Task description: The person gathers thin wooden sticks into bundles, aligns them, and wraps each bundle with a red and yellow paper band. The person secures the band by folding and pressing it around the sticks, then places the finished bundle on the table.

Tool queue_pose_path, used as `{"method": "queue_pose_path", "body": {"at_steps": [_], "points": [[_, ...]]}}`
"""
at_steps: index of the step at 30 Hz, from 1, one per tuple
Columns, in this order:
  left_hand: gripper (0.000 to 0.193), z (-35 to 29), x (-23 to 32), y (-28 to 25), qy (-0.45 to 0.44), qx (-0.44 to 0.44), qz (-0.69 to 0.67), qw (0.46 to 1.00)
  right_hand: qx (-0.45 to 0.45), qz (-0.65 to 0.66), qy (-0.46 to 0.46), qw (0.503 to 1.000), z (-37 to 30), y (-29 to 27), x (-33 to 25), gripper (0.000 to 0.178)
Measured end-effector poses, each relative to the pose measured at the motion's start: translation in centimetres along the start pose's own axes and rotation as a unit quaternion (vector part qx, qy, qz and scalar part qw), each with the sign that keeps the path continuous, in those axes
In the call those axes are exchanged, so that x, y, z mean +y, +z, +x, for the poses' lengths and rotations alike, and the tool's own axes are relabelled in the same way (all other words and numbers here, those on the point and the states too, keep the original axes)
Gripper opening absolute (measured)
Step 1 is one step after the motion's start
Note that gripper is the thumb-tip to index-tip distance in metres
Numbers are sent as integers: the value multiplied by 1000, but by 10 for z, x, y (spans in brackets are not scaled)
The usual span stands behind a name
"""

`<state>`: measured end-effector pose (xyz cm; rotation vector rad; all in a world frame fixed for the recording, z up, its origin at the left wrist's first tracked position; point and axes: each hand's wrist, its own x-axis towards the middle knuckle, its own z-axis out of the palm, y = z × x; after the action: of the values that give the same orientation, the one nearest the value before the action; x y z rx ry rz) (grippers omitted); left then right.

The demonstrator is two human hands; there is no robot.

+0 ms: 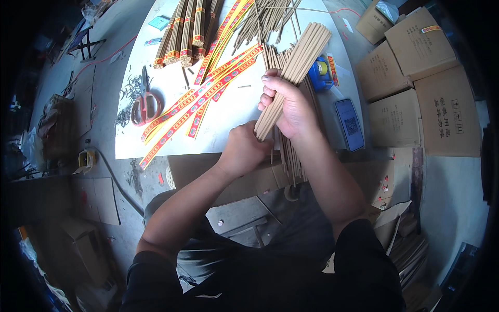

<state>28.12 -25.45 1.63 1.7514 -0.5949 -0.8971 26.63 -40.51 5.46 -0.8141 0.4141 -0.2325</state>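
A thick bundle of tan incense sticks [312, 44] is held at a slant over the table's near edge, its upper end leaning right. My right hand [286, 99] is closed around its middle, thumb across the front. At the lower end my left hand [244, 148] is curled against the stick ends; its fingertips are mostly hidden. Beneath both hands, more loose incense sticks [291, 161] jut past the table edge. Left of them lie red and yellow printed paper strips [208, 91], crossing one another. Finished-looking bundles with printed bands [179, 36] rest at the far left.
Scissors [145, 104] with orange handles lie on the white table [156, 138] at left. To the right are a blue tape dispenser [321, 75] and a phone [349, 125]. Cardboard boxes [447, 114] stack beside the table. Scattered sticks [267, 21] lie at the back.
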Motion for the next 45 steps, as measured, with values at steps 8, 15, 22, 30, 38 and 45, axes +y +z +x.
{"method": "queue_pose_path", "body": {"at_steps": [8, 15, 22, 30, 38, 45], "points": [[22, -8, 16, -15, -82, -231, -333, 911, -108, 38, 15, 993, -4, -5, -4, 16], [21, -6, 11, -9, -75, -174, -280, 941, -56, -27, -23, 998, -6, -1, -4, 18], [19, -4, 9, -15, -38, -203, -285, 936, -70, 10, -22, 997, -4, -2, -4, 21], [22, -7, 9, -13, -24, -168, -285, 943, -33, -93, -29, 995, -11, 5, 8, 32], [23, -9, 10, -28, -92, -299, -428, 848, -115, 3, 10, 993, -18, 7, 0, 34], [18, -4, 10, -8, -33, -138, -153, 978, -44, -76, -52, 995, -15, 6, 6, 28]]}}
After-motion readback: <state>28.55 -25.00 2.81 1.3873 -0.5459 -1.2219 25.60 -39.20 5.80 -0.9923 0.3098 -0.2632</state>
